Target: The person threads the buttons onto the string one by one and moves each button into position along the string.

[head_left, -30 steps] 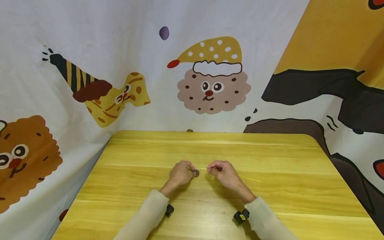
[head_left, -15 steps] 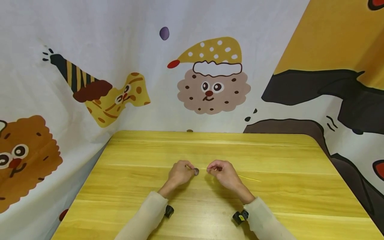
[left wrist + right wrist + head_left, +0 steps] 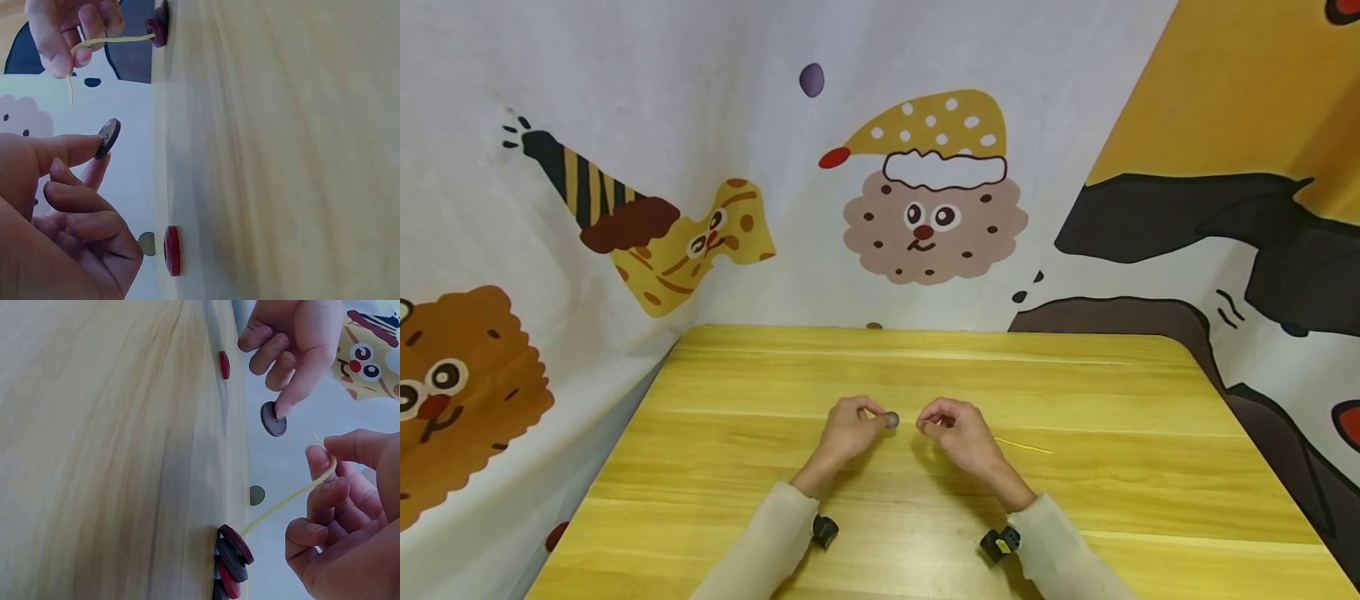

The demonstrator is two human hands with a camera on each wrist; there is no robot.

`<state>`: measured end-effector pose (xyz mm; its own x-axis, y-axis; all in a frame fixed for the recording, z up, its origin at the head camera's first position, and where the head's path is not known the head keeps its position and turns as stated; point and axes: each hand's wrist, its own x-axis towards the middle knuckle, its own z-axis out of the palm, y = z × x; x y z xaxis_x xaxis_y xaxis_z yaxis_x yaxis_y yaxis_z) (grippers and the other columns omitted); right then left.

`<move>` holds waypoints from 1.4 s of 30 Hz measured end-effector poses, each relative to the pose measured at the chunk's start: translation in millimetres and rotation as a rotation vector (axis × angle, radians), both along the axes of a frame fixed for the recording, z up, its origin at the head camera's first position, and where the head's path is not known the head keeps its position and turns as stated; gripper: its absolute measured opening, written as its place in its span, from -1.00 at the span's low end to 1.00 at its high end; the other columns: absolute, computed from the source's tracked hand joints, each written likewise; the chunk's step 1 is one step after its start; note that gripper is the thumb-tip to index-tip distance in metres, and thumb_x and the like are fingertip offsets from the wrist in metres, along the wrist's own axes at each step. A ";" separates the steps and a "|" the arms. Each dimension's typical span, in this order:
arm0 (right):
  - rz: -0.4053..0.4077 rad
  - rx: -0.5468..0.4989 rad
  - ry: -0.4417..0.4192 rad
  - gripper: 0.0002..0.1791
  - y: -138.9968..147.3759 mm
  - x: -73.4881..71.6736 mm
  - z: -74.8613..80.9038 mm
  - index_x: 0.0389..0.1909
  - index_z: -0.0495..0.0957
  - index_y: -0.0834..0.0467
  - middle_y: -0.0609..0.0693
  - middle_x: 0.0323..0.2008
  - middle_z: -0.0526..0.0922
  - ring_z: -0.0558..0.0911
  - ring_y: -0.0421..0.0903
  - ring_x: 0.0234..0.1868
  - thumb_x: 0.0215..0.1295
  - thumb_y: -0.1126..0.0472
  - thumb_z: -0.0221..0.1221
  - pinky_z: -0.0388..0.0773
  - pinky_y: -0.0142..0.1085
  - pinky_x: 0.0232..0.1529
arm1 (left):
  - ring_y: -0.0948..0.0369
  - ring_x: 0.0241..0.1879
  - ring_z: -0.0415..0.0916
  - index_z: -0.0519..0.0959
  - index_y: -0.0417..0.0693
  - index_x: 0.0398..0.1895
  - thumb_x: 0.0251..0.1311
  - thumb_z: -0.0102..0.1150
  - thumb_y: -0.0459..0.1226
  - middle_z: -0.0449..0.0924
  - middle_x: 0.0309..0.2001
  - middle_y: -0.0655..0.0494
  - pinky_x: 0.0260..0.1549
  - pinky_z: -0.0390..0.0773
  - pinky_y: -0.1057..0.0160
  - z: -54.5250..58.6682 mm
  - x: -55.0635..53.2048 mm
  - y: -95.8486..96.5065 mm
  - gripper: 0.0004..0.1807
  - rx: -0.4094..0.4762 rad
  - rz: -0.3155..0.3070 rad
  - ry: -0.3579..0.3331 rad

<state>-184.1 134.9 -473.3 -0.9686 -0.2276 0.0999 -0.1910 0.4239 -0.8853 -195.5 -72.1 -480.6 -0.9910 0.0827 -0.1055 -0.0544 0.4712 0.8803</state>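
My left hand (image 3: 848,432) pinches a round dark grey button (image 3: 108,139) by its edge between thumb and a finger, tilted and clear of the tabletop. Facing it, my right hand (image 3: 961,432) holds a thin yellow cord (image 3: 282,502) between thumb and forefinger. A short free end pokes out past those fingertips, with a small gap to the grey button. Lower down, the cord runs into a row of several red and dark buttons (image 3: 234,560) in the right wrist view. In the head view this row is hidden by my right hand.
One loose red button (image 3: 172,251) rests on the wooden table (image 3: 895,500) near my left hand. The cord's tail (image 3: 1024,446) trails over the table to the right. Behind the table hangs a curtain (image 3: 760,100) printed with cartoon figures.
My left hand has moved slightly away from me with the grey button, which has turned a little. My right hand stays almost in place with the cord.
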 end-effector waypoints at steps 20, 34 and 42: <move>0.019 0.005 0.025 -0.94 -3.6 0.1 -1.6 -0.39 0.67 0.14 -0.06 -0.41 0.70 0.49 -0.17 -0.50 0.25 0.34 0.32 0.43 -0.39 -0.49 | 0.29 -0.76 0.13 0.72 -0.03 -0.37 0.15 0.40 -0.13 0.30 -0.75 0.20 -0.77 0.16 0.37 4.7 3.4 3.5 -0.83 0.118 0.035 -0.023; -0.007 0.058 0.039 -0.92 -3.8 0.5 -6.1 -0.41 0.66 0.11 -0.13 -0.44 0.68 0.53 -0.18 -0.47 0.22 0.34 0.33 0.49 -0.36 -0.42 | 0.29 -0.73 0.16 0.73 -0.04 -0.38 0.12 0.42 -0.15 0.31 -0.71 0.20 -0.75 0.15 0.37 7.9 5.2 8.8 -0.84 0.121 0.061 -0.023; -0.019 0.049 0.054 -0.88 -5.7 1.2 -5.8 -0.44 0.66 0.07 -0.14 -0.46 0.66 0.53 -0.16 -0.46 0.20 0.35 0.34 0.45 -0.37 -0.44 | 0.29 -0.72 0.19 0.72 -0.02 -0.41 0.14 0.39 -0.18 0.34 -0.69 0.20 -0.74 0.18 0.38 7.9 5.7 11.4 -0.89 0.118 0.057 -0.017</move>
<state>-182.9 129.1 -479.1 -0.9664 -0.2150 0.1410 -0.2290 0.4708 -0.8520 -189.8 -60.7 -472.8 -0.9926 0.0387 -0.1149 -0.0934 0.3600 0.9283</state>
